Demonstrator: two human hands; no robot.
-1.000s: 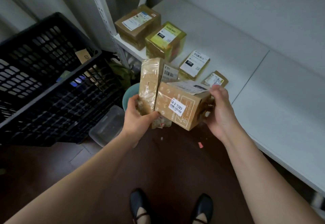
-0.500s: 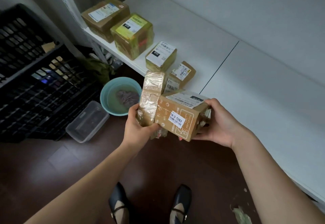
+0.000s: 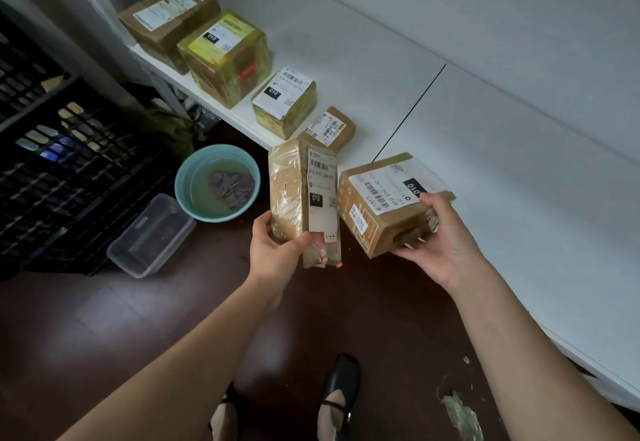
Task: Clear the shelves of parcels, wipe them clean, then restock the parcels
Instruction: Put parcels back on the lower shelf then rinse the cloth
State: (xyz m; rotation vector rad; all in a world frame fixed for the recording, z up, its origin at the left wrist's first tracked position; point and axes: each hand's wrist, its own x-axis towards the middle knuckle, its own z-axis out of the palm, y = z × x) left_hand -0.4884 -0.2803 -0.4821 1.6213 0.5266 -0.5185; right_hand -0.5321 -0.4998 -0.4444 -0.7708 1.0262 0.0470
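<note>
Head view showed my left hand curled round the lower part of a tall taped parcel, thumb on the front edge and fingers behind it, holding it upright with its white label facing me. My right hand gripped a squat cardboard box from below and from the right side, fingers wrapped over its top corner, the box tilted with its label up. The two parcels stood just beside each other (whether they touched I could not tell), held over the dark floor at the front edge of the white shelf.

On that shelf four parcels sat in a row along the front edge: a brown carton farthest left, then a yellow-taped box, a smaller labelled box, and a small flat parcel nearest my hands.

On the floor to the left stood a teal basin with water and a cloth in it, a clear plastic container beside it, and a black crate.
</note>
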